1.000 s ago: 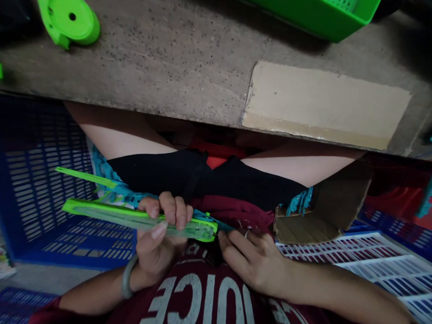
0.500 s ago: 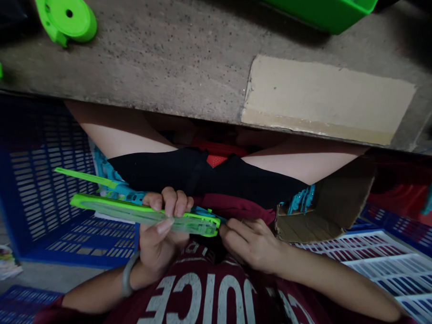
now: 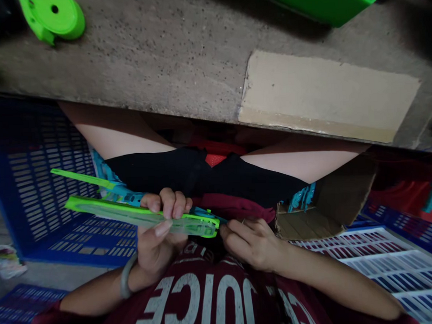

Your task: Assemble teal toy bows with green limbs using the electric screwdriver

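Observation:
My left hand (image 3: 164,231) is closed around a long, flat green plastic part (image 3: 111,213) with a clear, pale side, held level above my lap. Its thumb presses the near face and its fingers curl over the top. Behind it, in the same grip, lies a blue plastic piece (image 3: 126,194) with a thin green strip (image 3: 78,177) pointing left. At the part's right end my right hand (image 3: 250,239) is closed, fingertips pinched against the blue piece's tip. What sits between those fingertips is hidden.
A worktop edge runs above my lap, bearing a flat cardboard piece (image 3: 327,92), a round green plastic part (image 3: 57,18) and a green bin (image 3: 323,4). A blue crate (image 3: 52,188) stands left. To the right are an open cardboard box (image 3: 332,204) with blue pieces and a white crate (image 3: 392,259).
My view has shifted slightly, so the worktop things sit a little higher in it. Both hands keep their grips; the green part's left end has moved slightly left.

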A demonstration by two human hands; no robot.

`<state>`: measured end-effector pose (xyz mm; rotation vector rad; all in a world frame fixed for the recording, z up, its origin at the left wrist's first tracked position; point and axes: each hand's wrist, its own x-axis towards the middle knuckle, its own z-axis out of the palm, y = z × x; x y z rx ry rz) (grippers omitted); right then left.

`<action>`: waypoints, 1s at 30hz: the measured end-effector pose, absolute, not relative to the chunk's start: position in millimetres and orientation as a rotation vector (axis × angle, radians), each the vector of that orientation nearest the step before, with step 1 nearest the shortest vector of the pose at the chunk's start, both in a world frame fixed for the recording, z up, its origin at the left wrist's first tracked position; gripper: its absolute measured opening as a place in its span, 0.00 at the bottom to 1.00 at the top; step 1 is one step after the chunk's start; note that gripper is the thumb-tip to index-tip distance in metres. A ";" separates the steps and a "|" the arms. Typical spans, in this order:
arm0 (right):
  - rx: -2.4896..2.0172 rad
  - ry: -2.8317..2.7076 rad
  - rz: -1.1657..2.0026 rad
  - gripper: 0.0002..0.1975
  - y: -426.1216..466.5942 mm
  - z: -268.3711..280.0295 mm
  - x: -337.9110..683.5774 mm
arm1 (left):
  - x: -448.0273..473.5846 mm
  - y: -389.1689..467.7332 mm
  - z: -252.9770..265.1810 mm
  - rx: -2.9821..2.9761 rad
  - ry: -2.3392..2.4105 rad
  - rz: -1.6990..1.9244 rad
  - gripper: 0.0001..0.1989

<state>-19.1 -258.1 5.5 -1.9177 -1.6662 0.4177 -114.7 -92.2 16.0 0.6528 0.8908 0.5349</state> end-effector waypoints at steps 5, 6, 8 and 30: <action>-1.915 -1.677 0.431 0.09 -257.6 4.6 -19.2 | -112.8 -92.3 16.4 0.663 0.888 0.536 0.20; -1.911 -1.672 0.422 0.09 -257.9 4.4 -19.2 | -112.5 -92.4 16.7 0.662 0.891 0.538 0.20; -1.913 -1.661 0.405 0.08 -258.9 4.4 -19.2 | -111.8 -92.5 17.3 0.656 0.905 0.538 0.20; -1.944 -1.621 0.422 0.07 -259.7 2.9 -24.3 | -112.2 -93.0 16.3 0.656 0.905 0.518 0.21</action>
